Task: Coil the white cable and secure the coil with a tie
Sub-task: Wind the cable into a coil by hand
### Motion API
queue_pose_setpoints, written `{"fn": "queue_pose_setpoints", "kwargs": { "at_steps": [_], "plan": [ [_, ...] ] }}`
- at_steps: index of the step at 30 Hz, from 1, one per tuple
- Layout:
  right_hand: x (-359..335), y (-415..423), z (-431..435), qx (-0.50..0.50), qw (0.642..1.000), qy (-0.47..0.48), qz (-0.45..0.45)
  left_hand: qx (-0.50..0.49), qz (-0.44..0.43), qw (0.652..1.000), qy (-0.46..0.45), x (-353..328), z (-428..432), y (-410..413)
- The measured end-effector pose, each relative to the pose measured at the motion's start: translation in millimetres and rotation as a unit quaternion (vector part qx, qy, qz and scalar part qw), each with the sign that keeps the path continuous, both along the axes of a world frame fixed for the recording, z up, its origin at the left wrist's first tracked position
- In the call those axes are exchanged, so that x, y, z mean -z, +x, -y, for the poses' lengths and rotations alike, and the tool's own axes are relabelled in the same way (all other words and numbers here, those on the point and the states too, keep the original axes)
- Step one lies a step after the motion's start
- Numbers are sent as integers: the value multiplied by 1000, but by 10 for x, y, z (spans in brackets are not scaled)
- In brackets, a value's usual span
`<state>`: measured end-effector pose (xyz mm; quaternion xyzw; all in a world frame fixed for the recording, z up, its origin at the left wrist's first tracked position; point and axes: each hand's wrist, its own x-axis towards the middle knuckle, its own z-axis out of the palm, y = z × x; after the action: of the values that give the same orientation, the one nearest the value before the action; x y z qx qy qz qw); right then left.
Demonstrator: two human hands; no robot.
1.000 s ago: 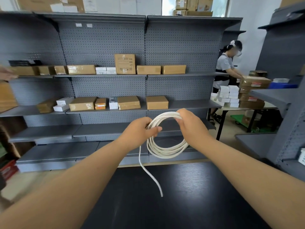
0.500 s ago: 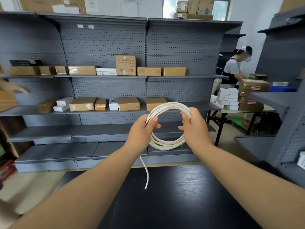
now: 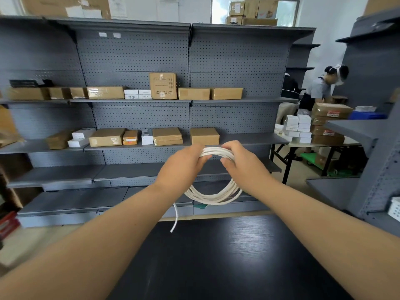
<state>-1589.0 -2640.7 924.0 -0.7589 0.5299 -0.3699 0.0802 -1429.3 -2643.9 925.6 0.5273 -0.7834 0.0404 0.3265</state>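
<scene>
- Your left hand [image 3: 181, 167] grips the top of the coiled white cable [image 3: 214, 197]. The fingers are curled round the bundled strands and the back of the hand faces you.
- Your right hand [image 3: 244, 163] holds the same top arc just beside the left, with the fingers wrapped over the strands and the thumb underneath.
- The hands are close together, and a short stretch of white strands shows between them.
- The coil is in the air, out in front of you beyond the table's far edge. It hangs down from both hands as several roughly round loops that lie loosely together at the bottom.
- The loose end [image 3: 175, 219] drops from under your left wrist and hangs free. Its tip is near the far edge of the table; you cannot tell whether it touches.
- The table [image 3: 216, 267] is dark with a wood grain and lies below your forearms.
- Behind it stands grey pegboard shelving [image 3: 140, 118]. Cardboard boxes [image 3: 204, 136] and small white boxes [image 3: 147, 137] sit along two of its shelves.
- Far right, another person [image 3: 320, 89] stands at a folding table [image 3: 320, 145] stacked with brown and white boxes.
</scene>
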Motion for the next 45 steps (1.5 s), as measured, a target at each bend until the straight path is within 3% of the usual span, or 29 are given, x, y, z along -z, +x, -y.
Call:
{"fn": "queue_pose_setpoints", "kwargs": {
  "at_steps": [4, 9, 15, 19, 21, 23, 28, 33, 37, 40, 45],
  "plan": [
    [-16, 18, -29, -13, 997, 9, -73, 17, 63, 998, -16, -38, 0, 18],
    [-46, -27, -39, -21, 997, 8, -79, 70, -65, 994, 57, 52, 45, 93],
    [35, -59, -8, 15, 998, -12, 67, 53, -241, 961, 123, 185, 51, 44],
    [159, 4, -13, 29, 977, -23, 212, 97, -407, 892, 170, 160, 4, -54],
    [198, 27, -19, 37, 965, -10, 260, 83, -381, 909, 149, 140, 1, -84],
    [213, 13, -8, 41, 966, 4, 254, 52, -316, 940, 116, 115, 25, -73],
    [100, -40, 3, 30, 996, -38, 80, 24, -120, 990, 64, -14, 74, -8],
    [36, 19, 3, -4, 998, -48, -44, 58, 34, 998, 6, -96, 79, -40],
    [54, 24, -1, -13, 997, -46, -67, 65, 13, 998, 5, -59, 94, 0],
    [57, 13, -6, -6, 997, -59, -57, 51, -44, 996, 55, 0, 80, 21],
    [67, -32, -2, 32, 993, -87, 69, 66, -173, 976, 116, 102, 85, 84]
  ]
}}
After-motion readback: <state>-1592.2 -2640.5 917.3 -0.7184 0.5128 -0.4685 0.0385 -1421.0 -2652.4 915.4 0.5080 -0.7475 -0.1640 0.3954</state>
